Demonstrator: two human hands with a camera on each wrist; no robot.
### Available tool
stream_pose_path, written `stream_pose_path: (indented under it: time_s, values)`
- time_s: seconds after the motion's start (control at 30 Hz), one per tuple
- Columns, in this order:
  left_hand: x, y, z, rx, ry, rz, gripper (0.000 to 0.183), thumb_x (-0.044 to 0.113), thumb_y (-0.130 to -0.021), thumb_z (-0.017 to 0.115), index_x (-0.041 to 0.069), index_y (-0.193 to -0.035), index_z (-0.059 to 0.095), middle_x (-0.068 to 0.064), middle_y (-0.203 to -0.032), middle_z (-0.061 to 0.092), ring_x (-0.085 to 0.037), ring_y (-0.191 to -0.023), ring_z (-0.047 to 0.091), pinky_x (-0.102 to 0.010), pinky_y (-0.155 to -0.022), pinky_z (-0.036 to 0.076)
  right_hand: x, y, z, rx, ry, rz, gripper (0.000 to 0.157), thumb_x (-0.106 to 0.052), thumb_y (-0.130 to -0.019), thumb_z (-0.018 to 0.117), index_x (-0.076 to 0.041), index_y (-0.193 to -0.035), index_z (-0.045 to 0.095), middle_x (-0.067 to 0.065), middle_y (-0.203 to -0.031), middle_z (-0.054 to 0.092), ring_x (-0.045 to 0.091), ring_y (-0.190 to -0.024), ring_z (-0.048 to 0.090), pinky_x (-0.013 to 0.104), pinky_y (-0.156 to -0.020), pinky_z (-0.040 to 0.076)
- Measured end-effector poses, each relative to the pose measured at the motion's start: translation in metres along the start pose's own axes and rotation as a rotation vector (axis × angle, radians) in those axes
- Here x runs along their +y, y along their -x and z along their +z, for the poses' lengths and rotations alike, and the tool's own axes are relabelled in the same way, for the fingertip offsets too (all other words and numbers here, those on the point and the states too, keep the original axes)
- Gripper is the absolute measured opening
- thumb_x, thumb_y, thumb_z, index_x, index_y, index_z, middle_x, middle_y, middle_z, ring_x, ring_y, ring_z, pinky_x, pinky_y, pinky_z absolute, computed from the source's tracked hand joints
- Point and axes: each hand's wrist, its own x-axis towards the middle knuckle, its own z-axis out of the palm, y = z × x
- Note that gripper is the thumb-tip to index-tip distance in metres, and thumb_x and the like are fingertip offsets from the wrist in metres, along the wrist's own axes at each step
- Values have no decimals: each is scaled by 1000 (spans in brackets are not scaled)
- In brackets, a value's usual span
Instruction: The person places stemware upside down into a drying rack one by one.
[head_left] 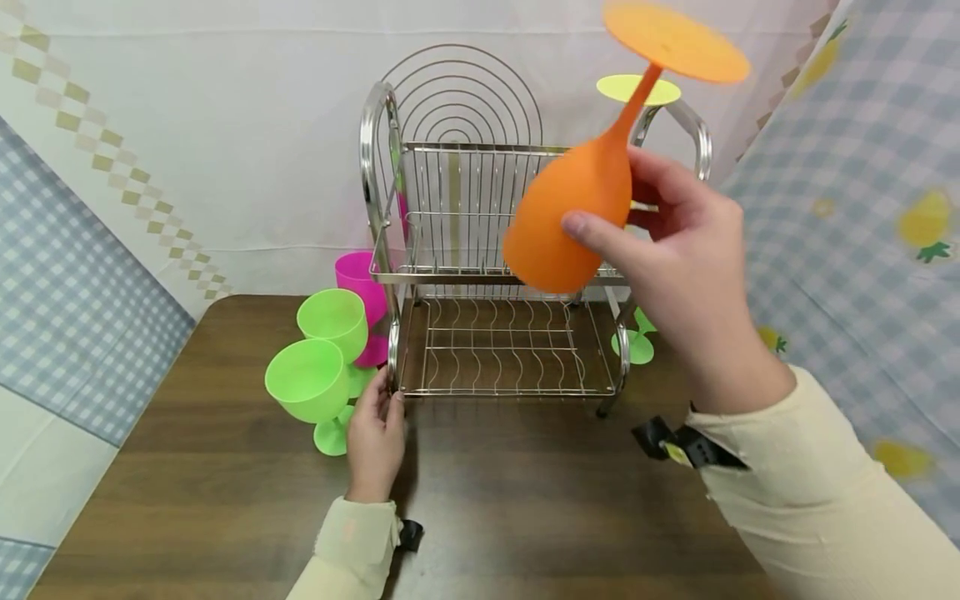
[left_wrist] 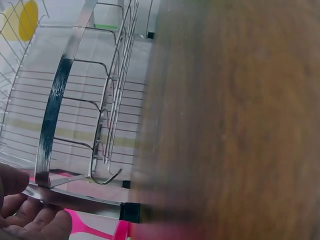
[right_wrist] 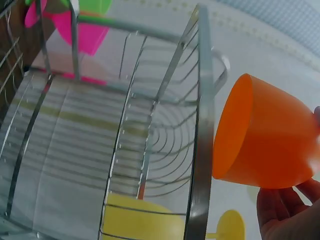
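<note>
1. Orange plastic goblet [head_left: 573,208] hangs tilted, bowl-down, near the upper tier of the silver wire dish rack [head_left: 465,278].
2. I see the right grip [head_left: 686,242] holding its bowl.
3. The left grip [head_left: 377,442] clasps the rack's front-left leg [head_left: 393,346].

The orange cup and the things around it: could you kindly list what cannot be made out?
Right wrist: stem and base of the orange cup, cut off by the right edge.
Head: bowl of the yellow cup, mostly behind the orange cup and right hand.
Head: much of the rightmost green cup, behind the rack and right hand.
Left wrist: most of the left hand, cut by the left and bottom edges.
</note>
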Motion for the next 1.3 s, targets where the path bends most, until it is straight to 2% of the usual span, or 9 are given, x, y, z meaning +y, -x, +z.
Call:
stream_pose_path:
  time_s: [0.1,0.33,0.67,0.8,0.9,1.3]
  values:
    - [-3,-1,0,-4,-13,-4,40,-4,-95,62,-3,-135,59,-22,-125,66,-36,-111,66,-44,-95,57,3,-16,6,-8,85,51,54,-15,-78,87,-9,-128,68,8,-116,69,21,-103,63,25,-89,58]
    - [-6,-5,0,4,-51,-3,32,0,-97,62,-3,-129,63,-21,-118,69,-37,-108,67,-50,-94,56,19,-41,21,-65,172,172,61,-27,-80,87,-14,-134,63,6,-122,65,21,-100,64,30,-91,58]
    - [-7,-6,0,-11,-35,-38,29,1,-98,61,-3,-126,64,-20,-115,70,-34,-105,68,-45,-88,60,37,-65,31,-151,344,305,67,-38,-83,83,-14,-140,56,3,-131,61,17,-117,61,29,-100,54]
    - [-7,-7,0,-13,-33,-39,28,1,-98,61,-3,-126,64,-20,-115,70,-35,-106,68,-46,-89,59,42,-71,34,-199,460,359,71,-45,-85,78,-13,-143,52,1,-137,59,14,-121,58,28,-101,53]
    - [-5,-8,0,-23,-30,-42,28,2,-98,61,-3,-126,63,-20,-116,70,-35,-107,68,-45,-89,59,46,-77,36,-227,538,376,72,-47,-87,75,-14,-146,50,1,-138,59,14,-121,57,27,-100,53]
    - [-4,-5,0,-42,-5,-112,28,3,-99,59,-2,-127,62,-20,-116,69,-32,-107,67,-42,-87,60,57,-95,45,-312,658,390,71,-43,-92,70,-7,-148,45,7,-139,58,22,-122,57,34,-102,52]
